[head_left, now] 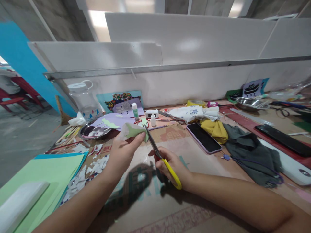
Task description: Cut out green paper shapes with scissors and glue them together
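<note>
Between the thumb and fingers of my left hand [126, 150] is a small piece of pale green paper [134, 131] with a whitish layer behind it. My right hand [171, 163] grips yellow-handled scissors [171, 171], its fingers around the handles. The scissor blades [152, 140] point up and away, their tips at the right edge of the green paper. Both hands are above the cardboard-covered table [150, 197]. Beyond them stand a glue stick [135, 111] and a small white bottle [153, 120].
Paper scraps [93, 166] and green sheets [55, 171] lie at left. Behind are a metal bowl [84, 133] and a clear jug [85, 102]. A phone [203, 138], yellow cloth [215, 131] and dark cloth [250, 155] lie at right. A white partition [184, 84] borders the back.
</note>
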Tool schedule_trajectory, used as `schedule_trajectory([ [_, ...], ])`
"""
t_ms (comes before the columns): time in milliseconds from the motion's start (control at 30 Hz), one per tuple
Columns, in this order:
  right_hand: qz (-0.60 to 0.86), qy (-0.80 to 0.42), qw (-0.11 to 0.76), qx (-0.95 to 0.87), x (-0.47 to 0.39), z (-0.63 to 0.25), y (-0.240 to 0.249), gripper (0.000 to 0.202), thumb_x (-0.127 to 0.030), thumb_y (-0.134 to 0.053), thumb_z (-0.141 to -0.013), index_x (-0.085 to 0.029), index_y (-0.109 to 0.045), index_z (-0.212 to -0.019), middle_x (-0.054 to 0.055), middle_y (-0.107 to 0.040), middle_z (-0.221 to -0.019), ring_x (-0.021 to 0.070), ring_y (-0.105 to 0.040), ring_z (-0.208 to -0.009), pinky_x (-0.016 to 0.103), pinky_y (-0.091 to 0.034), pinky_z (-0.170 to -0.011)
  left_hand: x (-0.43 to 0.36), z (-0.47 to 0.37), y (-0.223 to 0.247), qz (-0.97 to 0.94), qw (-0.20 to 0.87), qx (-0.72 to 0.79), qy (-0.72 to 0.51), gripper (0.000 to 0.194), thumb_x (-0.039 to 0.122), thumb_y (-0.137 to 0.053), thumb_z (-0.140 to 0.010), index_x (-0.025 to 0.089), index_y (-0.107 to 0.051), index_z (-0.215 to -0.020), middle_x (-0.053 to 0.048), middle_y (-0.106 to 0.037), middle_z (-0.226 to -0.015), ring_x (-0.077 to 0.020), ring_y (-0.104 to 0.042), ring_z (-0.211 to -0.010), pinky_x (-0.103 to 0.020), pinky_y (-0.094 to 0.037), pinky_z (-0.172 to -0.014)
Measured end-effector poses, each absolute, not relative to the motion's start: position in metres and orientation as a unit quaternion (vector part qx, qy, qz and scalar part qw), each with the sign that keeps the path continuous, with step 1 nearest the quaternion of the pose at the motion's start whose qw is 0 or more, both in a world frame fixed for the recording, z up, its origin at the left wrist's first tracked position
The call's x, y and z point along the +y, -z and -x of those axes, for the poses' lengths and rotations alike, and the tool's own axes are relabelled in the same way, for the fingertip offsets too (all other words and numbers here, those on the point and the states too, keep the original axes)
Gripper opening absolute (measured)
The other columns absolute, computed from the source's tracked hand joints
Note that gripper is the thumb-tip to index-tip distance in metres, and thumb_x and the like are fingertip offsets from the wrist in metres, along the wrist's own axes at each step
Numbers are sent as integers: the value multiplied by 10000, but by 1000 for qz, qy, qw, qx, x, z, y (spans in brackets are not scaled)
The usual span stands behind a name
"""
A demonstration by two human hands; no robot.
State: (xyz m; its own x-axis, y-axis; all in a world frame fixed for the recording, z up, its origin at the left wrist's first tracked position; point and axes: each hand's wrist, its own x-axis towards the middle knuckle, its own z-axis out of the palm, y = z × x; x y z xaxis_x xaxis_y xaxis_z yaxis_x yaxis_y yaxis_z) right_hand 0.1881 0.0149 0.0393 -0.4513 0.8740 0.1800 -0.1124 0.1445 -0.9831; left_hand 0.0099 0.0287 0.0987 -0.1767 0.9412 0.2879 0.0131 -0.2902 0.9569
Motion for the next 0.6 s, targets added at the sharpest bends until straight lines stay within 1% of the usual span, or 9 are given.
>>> schedule_trajectory([
  [133, 308, -575, 423, -629, 15, -188, -40, 581, -694, -716, -781, -178, -632, -1033, -36, -447, -723, 109, -347, -599, 245, -290, -532, 29, -11, -100, -516, 382, 464, -610, 288, 409, -800, -778, 173, -725, -925, -55, -755, -921, -225, -678, -885, -300, -529, -826],
  [300, 308, -570, 422, -635, 16, -188, -41, 567, -682, -722, -787, -173, -635, -1022, -36, -453, -710, 120, -378, -621, 257, -307, -568, 31, -10, -99, -515, 406, 430, -621, 266, 367, -802, -787, 175, -726, -955, -49, -756, -955, -205, -668, -917, -289, -513, -868],
  [600, 310, -565, 426, -635, 17, -189, -36, 511, -614, -747, -794, -170, -654, -1028, -43, -455, -694, 109, -363, -600, 243, -290, -542, 32, -8, -103, -507, 421, 442, -609, 285, 382, -814, -772, 164, -742, -939, -60, -765, -978, -210, -667, -935, -301, -515, -877],
])
